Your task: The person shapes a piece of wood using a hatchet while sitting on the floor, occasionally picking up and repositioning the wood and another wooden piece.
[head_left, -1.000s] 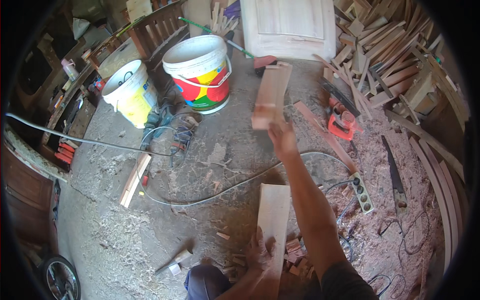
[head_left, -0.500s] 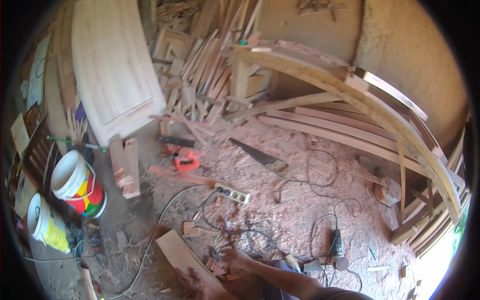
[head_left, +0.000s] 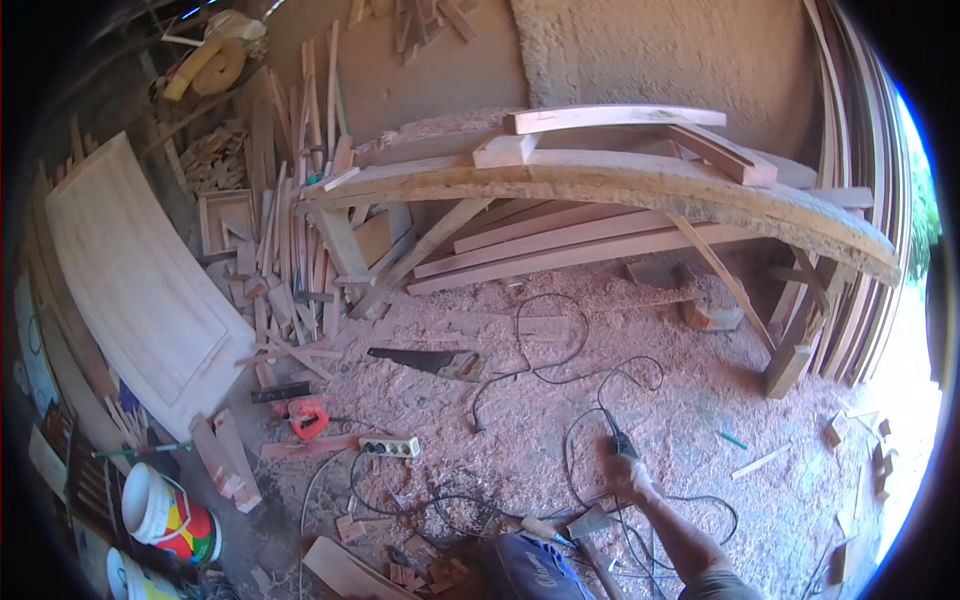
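Observation:
My right hand (head_left: 628,470) reaches forward over the shavings, its fingers closed on a dark corded power tool (head_left: 620,443) on the floor. My left hand is out of view. A pale wooden board (head_left: 345,575) lies at the lower edge beside my dark blue trouser leg (head_left: 510,570). Close to my right forearm are a metal blade (head_left: 588,522) and tangled cords. A handsaw (head_left: 410,360) lies farther forward, left of a power strip's cable loops, and the power strip (head_left: 390,446) sits left of centre.
A curved timber bench (head_left: 610,180) spans the back, with long boards beneath. A pale door panel (head_left: 140,280) and offcuts stand at left, above buckets (head_left: 165,515) and a red power tool (head_left: 305,418). Upright planks (head_left: 850,200) lean at right beside a bright opening.
The view has swung right toward the bench. My right hand has moved from near the pale board out to the corded tool and closed on it. My left hand has left view.

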`<state>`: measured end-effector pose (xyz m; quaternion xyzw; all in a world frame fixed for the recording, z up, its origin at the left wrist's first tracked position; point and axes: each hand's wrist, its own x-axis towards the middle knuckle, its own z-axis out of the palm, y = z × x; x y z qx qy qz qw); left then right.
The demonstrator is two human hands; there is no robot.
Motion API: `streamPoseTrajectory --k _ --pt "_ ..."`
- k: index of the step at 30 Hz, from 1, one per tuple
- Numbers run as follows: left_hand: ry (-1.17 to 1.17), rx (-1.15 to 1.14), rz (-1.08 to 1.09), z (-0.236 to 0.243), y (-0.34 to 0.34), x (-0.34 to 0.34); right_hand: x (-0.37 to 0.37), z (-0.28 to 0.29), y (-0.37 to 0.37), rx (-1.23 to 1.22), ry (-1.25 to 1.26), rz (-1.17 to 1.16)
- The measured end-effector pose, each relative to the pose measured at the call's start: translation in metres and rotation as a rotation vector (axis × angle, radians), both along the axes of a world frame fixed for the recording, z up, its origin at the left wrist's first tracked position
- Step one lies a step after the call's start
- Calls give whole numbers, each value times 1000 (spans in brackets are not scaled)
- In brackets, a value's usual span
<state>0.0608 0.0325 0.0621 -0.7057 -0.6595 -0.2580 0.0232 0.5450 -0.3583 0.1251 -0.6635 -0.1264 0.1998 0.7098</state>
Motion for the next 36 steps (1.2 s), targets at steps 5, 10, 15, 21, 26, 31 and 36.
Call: streamPoseTrajectory --k 5,10,15,21,26,31,36 --pt "104 -202 -135 33 0 11 61 17 -76 -609 -491 -400" --pt "137 -439 -273 73 -15 18 92 -36 -150 -962 -308 -551" --pt "-85 -181 -615 100 26 90 104 -103 -196 -1049 -310 -647" --pt "-337 -272 -860 287 28 329 75 -151 -220 -1194 -366 -525" --pt "-187 166 -1097 421 44 496 76 -133 -218 -1285 -450 -496" --pt "-378 230 -1277 537 34 675 78 -105 -214 -1184 -1010 -716" --pt "-111 504 -1073 611 -13 791 80 -111 -216 -1270 -812 -580"
